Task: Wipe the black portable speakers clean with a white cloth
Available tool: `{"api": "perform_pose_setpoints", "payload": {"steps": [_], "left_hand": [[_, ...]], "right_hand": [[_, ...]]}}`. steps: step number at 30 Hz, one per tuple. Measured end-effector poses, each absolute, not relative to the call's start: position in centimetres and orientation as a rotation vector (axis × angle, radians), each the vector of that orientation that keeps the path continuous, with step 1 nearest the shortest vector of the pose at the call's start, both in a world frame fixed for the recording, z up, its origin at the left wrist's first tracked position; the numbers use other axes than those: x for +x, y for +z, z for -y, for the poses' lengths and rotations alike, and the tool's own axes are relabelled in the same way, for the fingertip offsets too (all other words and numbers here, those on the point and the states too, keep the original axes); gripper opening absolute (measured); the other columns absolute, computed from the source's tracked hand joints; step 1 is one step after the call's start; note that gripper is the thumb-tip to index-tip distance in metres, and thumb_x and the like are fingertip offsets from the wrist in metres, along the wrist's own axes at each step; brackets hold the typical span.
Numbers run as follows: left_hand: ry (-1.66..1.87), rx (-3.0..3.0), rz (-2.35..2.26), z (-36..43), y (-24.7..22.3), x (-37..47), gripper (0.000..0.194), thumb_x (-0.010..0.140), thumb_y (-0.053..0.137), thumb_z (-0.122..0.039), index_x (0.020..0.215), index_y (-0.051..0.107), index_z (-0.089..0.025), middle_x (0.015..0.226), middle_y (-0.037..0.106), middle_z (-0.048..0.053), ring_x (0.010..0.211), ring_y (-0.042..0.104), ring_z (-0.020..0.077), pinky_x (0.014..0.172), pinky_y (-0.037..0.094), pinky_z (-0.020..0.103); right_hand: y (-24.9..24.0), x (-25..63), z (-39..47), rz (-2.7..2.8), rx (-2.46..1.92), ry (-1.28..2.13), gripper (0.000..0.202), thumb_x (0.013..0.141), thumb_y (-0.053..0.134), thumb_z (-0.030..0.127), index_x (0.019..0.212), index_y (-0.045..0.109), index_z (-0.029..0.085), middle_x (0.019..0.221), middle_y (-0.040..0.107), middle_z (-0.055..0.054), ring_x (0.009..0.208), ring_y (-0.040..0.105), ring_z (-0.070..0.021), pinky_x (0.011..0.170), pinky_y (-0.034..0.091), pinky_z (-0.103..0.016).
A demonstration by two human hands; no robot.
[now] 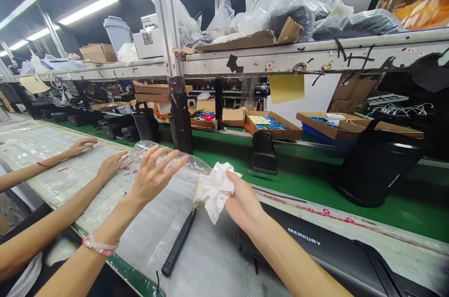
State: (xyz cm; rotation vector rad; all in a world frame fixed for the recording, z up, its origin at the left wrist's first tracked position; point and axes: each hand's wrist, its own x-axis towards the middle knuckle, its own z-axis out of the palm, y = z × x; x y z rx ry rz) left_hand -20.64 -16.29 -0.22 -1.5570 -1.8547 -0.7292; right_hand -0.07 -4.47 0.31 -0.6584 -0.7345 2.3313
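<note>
My left hand (pixel 152 175) is raised with its fingers spread, in front of a clear plastic bottle (pixel 192 162); whether it touches the bottle I cannot tell. A crumpled white tissue (pixel 216 189) is pinched in my right hand (pixel 242 201), against the bottle's right end. Below the tissue a black-handled tool (pixel 179 241) lies slanted on the worktop (pixel 213 259); its far end is partly covered, so its kind is unclear. Beside my right forearm lies a black speaker (pixel 308 245) marked MERKURY.
A co-worker's hands (pixel 110 166) rest on the worktop at left. Behind runs a green conveyor belt (pixel 301 184) with black speaker housings, one (pixel 379 166) at right. Cardboard boxes of small parts (pixel 273 125) stand beyond it. A metal post (pixel 178 100) and an overhead shelf (pixel 224 61) with plastic bags border the space.
</note>
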Motion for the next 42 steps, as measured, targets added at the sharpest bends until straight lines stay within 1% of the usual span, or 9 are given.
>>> {"api": "perform_pose_setpoints", "payload": {"steps": [6, 9, 12, 18, 25, 30, 34, 38, 42], "left_hand": [[-0.260, -1.625, 1.450, 16.1, 2.4, -20.2, 0.046, 0.088, 0.051, -0.010, 0.117, 0.064, -0.043, 0.114, 0.071, -0.002, 0.112, 0.060, 0.0243, 0.104, 0.040, 0.051], [-0.094, -1.537, 1.148, 16.1, 2.7, -19.9, 0.051, 0.081, 0.058, -0.002, 0.122, 0.062, -0.033, 0.111, 0.072, 0.001, 0.107, 0.061, 0.0244, 0.102, 0.044, 0.047], [-0.068, -1.492, 1.082, 16.1, 2.7, -19.3, 0.052, 0.074, 0.064, 0.002, 0.120, 0.063, -0.024, 0.109, 0.072, 0.005, 0.104, 0.060, 0.0278, 0.099, 0.045, 0.048], [-0.081, -1.521, 1.047, 16.3, 2.3, -19.2, 0.055, 0.072, 0.068, 0.000, 0.121, 0.062, -0.025, 0.108, 0.072, 0.004, 0.105, 0.058, 0.0281, 0.099, 0.044, 0.048], [-0.642, -1.582, 1.633, 15.1, -1.4, -20.7, 0.049, 0.078, 0.065, -0.013, 0.122, 0.060, -0.032, 0.117, 0.067, 0.004, 0.114, 0.056, 0.0283, 0.106, 0.034, 0.049], [-1.102, -1.401, 1.953, 12.7, -5.6, -22.2, 0.059, 0.075, 0.069, -0.030, 0.129, 0.049, -0.021, 0.126, 0.058, 0.011, 0.121, 0.051, 0.0336, 0.105, 0.035, 0.053], [-1.511, -1.033, 2.127, 11.5, -8.5, -25.0, 0.083, 0.073, 0.069, -0.048, 0.137, 0.027, -0.015, 0.126, 0.052, 0.016, 0.117, 0.054, 0.0319, 0.097, 0.045, 0.050], [-1.691, -0.796, 2.275, 11.5, -9.5, -26.7, 0.092, 0.068, 0.073, -0.052, 0.138, 0.027, -0.014, 0.123, 0.054, 0.018, 0.118, 0.054, 0.0347, 0.099, 0.042, 0.055], [-1.666, -0.770, 2.277, 12.3, -7.5, -23.8, 0.112, 0.065, 0.076, -0.052, 0.147, 0.010, -0.014, 0.150, 0.024, 0.022, 0.138, 0.027, 0.0395, 0.111, 0.025, 0.057]], "right_hand": [[-0.6, 0.7, 4.4, 0.748, -0.625, 2.362, 0.021, 0.091, 0.046, 0.013, 0.103, 0.062, 0.007, 0.091, 0.072, -0.011, 0.083, 0.068, -0.0184, 0.077, 0.053, -0.030], [-0.8, 1.2, 4.0, 0.738, -0.662, 2.356, 0.023, 0.092, 0.044, 0.011, 0.105, 0.061, 0.005, 0.093, 0.071, -0.013, 0.083, 0.069, -0.0187, 0.076, 0.054, -0.029], [-0.7, 1.5, 3.7, 0.722, -0.691, 2.349, 0.023, 0.092, 0.043, 0.010, 0.105, 0.061, 0.005, 0.093, 0.071, -0.013, 0.082, 0.069, -0.0185, 0.074, 0.054, -0.029], [-0.8, 1.8, 3.6, 0.701, -0.703, 2.376, 0.024, 0.091, 0.043, 0.008, 0.107, 0.060, 0.001, 0.096, 0.071, -0.016, 0.083, 0.069, -0.0200, 0.074, 0.055, -0.030], [0.0, 2.6, 3.5, 0.636, -0.690, 2.355, 0.021, 0.091, 0.045, 0.009, 0.104, 0.060, 0.004, 0.096, 0.071, -0.013, 0.077, 0.069, -0.0171, 0.071, 0.056, -0.028], [2.1, 5.3, 2.7, 0.613, -0.676, 2.292, 0.021, 0.090, 0.047, 0.010, 0.104, 0.062, 0.006, 0.099, 0.071, -0.013, 0.083, 0.069, -0.0180, 0.075, 0.057, -0.029], [2.3, 10.5, 0.9, 0.811, -0.712, 1.867, 0.026, 0.088, 0.053, 0.019, 0.110, 0.063, 0.012, 0.110, 0.069, -0.010, 0.104, 0.065, -0.0226, 0.088, 0.054, -0.035], [-1.0, 15.3, 0.0, 1.491, -0.874, 0.972, 0.037, 0.086, 0.058, 0.037, 0.120, 0.062, 0.021, 0.121, 0.065, -0.006, 0.121, 0.054, -0.0252, 0.105, 0.041, -0.042], [-5.3, 16.5, 0.6, 2.305, -0.634, 0.320, 0.040, 0.088, 0.041, 0.015, 0.122, 0.061, 0.020, 0.122, 0.064, -0.006, 0.116, 0.058, -0.0239, 0.102, 0.046, -0.046]]}}
